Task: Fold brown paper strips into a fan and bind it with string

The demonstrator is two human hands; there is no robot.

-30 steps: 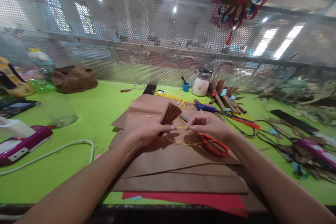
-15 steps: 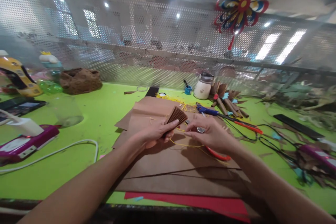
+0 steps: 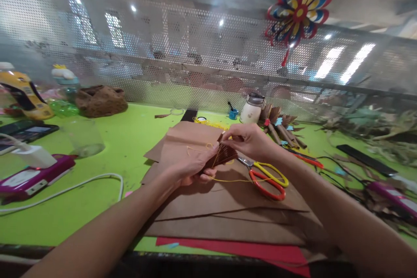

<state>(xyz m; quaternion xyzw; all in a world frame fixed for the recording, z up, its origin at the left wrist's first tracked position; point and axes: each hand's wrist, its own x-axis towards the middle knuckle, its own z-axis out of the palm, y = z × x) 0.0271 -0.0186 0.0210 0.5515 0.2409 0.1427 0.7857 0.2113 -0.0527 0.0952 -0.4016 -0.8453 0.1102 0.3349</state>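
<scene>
My left hand (image 3: 195, 167) is closed around a pleated brown paper piece (image 3: 227, 155) over the middle of the table. Yellow string (image 3: 234, 180) trails from under it to the right, and a strand crosses the folds. My right hand (image 3: 247, 140) pinches at the upper end of the pleats, apparently on the string; its fingertips partly hide it. Scissors (image 3: 269, 181) with one red and one yellow handle lie beside the hands. Beneath them is a stack of brown paper sheets (image 3: 202, 204).
Red paper (image 3: 241, 249) lies under the stack's near edge. On the right are rolled paper pieces (image 3: 283, 132), a black bar (image 3: 366, 159), cables and scraps. A white jar (image 3: 252, 110) stands behind. At left are a clear cup (image 3: 86, 141) and a purple power strip (image 3: 42, 178).
My right hand has moved up and left onto the pleated paper, uncovering the scissors. The pleated paper has tilted down to the right in my left hand.
</scene>
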